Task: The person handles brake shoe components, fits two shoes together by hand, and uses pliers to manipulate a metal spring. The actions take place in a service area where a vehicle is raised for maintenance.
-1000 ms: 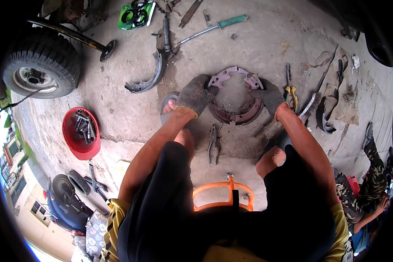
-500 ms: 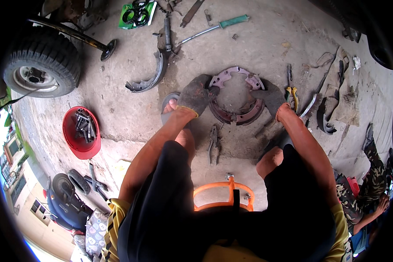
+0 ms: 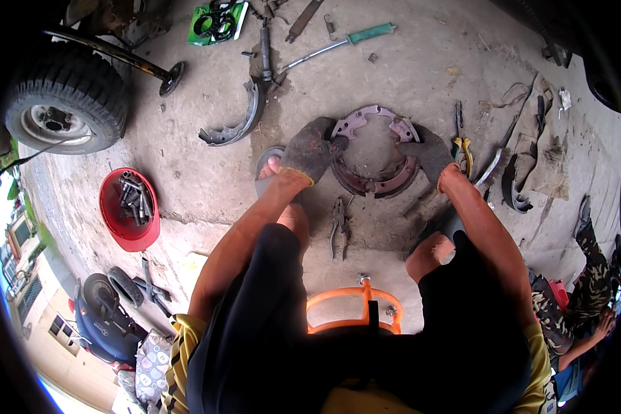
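Head camera: both my gloved hands grip a round brake part on the ground.

My left hand (image 3: 310,150) is closed on the left edge of the brake shoe ring (image 3: 374,153), and my right hand (image 3: 431,153) is closed on its right edge, one on each side, I think so it can't slide. It lies flat on the concrete floor (image 3: 421,69) between my feet (pliers (image 3: 339,224) lie just below it). It looks rusty, dark red and dirty.
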